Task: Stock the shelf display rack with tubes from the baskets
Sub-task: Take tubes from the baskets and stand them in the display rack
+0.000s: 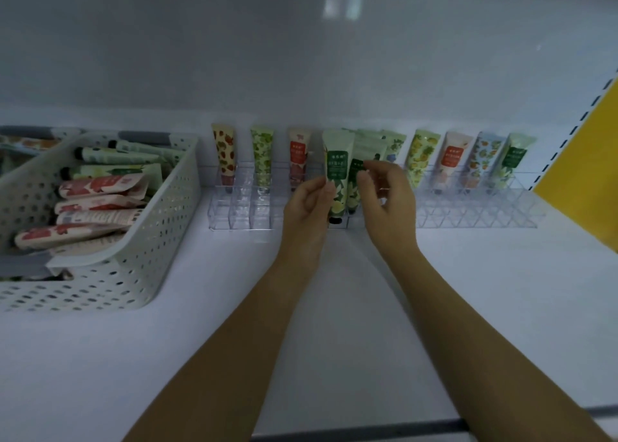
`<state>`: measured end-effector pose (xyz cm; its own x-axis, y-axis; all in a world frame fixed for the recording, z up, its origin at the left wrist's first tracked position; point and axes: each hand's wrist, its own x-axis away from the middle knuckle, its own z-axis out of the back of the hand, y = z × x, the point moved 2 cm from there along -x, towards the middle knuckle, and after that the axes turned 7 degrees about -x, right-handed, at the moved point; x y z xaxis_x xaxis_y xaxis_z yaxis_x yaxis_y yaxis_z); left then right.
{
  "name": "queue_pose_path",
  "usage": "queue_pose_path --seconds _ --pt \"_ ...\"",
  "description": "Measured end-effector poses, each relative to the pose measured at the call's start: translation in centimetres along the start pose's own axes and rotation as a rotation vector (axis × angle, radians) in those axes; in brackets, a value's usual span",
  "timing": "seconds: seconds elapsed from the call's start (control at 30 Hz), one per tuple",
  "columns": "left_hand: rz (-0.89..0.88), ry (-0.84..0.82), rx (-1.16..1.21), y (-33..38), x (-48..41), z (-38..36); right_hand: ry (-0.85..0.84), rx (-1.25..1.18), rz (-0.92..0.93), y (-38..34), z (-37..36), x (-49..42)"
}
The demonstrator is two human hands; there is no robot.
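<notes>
Left hand (309, 200) pinched a green-label tube (337, 164) between thumb and fingers, held upright with its dark cap down, just at the front middle of the clear display rack (468, 214). Right hand (389, 194) sat just beside it, fingers curled, fingertips against a second green tube (354, 187) standing right behind the first; could not tell whether it actually gripped that one. Rack stood along the back of the white shelf (334, 308). Back row carried upright tubes: a strawberry-print tube (224, 154) at the left end, others spaced to the right. Front compartments mostly bare. White perforated basket (160, 227) stood left of the rack, near it, piled with lying tubes (100, 187), pink and pale green. Yellow panel (585, 174) at far right.
</notes>
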<state>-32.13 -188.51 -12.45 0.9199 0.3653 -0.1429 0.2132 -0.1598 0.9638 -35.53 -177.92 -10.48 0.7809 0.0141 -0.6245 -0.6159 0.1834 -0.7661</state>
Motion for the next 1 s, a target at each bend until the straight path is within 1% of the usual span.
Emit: queue_pose_path --seconds 0.13,0.23,0.33,0.43,0.5,0.53,0.63,0.7,0.73,0.8,0.83,1.0 --pt "-0.027 -0.022 -0.072 0.1 0.3 0.0 -0.095 -0.019 -0.026 -0.2 -0.4 0.3" --pt "-0.028 -0.018 -0.072 0.1 0.2 0.2 -0.146 -0.079 -0.099 -0.1 -0.5 0.3" --pt "-0.029 0.004 -0.095 0.1 0.1 0.2 -0.168 -0.119 -0.14 -0.1 -0.7 0.3" --pt "-0.097 0.008 -0.192 0.2 0.0 0.2 -0.15 -0.163 -0.172 -0.1 -0.6 0.3" --pt "-0.186 0.016 -0.308 0.4 0.1 0.1 -0.106 -0.165 -0.178 0.0 -0.3 0.0" --pt "-0.248 0.024 -0.404 0.3 0.2 0.1 -0.069 -0.161 -0.177 0.1 0.0 -0.2" --pt "-0.468 0.046 -0.761 -0.1 0.7 0.1 0.092 -0.165 -0.161 0.6 1.2 -0.9" --pt "-0.554 0.016 -1.002 -1.1 0.4 0.2 0.184 -0.144 -0.154 1.0 1.9 -1.2" --pt "-0.528 -0.025 -1.118 -1.4 0.4 0.1 0.212 -0.128 -0.157 1.3 2.2 -1.3" --pt "-0.416 -0.109 -1.302 -1.8 0.7 0.2 0.236 -0.088 -0.17 1.8 2.5 -1.4" --pt "-0.399 -0.119 -1.331 -2.1 0.7 0.2 0.238 -0.065 -0.174 2.1 2.6 -1.4" --pt "-0.389 -0.108 -1.314 -1.7 0.8 0.2 0.191 0.061 -0.159 2.7 2.4 -1.4"
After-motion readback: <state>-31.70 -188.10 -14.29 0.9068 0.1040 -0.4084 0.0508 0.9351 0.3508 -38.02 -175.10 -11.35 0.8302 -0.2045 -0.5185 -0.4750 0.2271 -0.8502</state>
